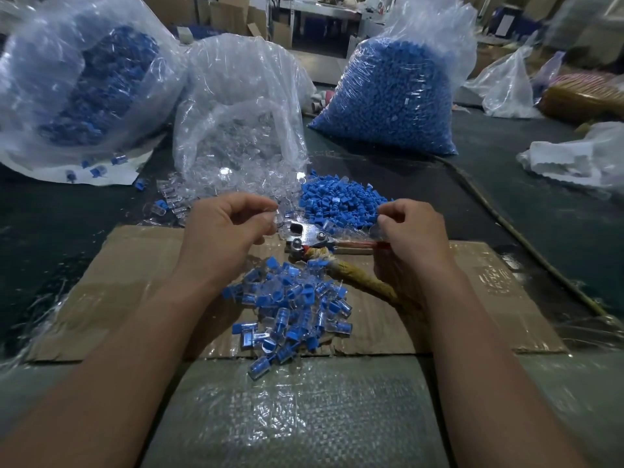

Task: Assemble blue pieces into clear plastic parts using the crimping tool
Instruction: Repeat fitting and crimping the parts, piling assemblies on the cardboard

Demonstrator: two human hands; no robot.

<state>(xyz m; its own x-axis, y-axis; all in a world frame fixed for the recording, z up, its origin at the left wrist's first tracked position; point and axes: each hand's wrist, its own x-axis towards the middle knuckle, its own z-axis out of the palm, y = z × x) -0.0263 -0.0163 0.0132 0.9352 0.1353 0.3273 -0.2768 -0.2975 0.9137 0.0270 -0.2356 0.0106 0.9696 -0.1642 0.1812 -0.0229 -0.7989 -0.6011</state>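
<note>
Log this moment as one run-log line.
left hand: pinches clear plastic part | right hand: grips metal crimping tool beside loose blue plastic pieces | assembled blue-and-clear pile: on brown cardboard sheet

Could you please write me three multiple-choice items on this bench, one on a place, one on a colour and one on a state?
1. Where does the pile of assembled pieces lie?
A. on the cardboard sheet
B. inside a bag
C. in a tray

2. What colour is the wrapping on the near handle of the crimping tool?
A. green
B. black
C. yellowish

3. How is the left hand held?
A. flat on the cardboard
B. fingers curled in a pinch
C. inside a bag

Answers:
1. A, the pile rests on the sheet between the forearms.
2. C, tan-yellow cloth winds round that handle.
3. B, its fingertips meet on what looks like a clear part.
</note>
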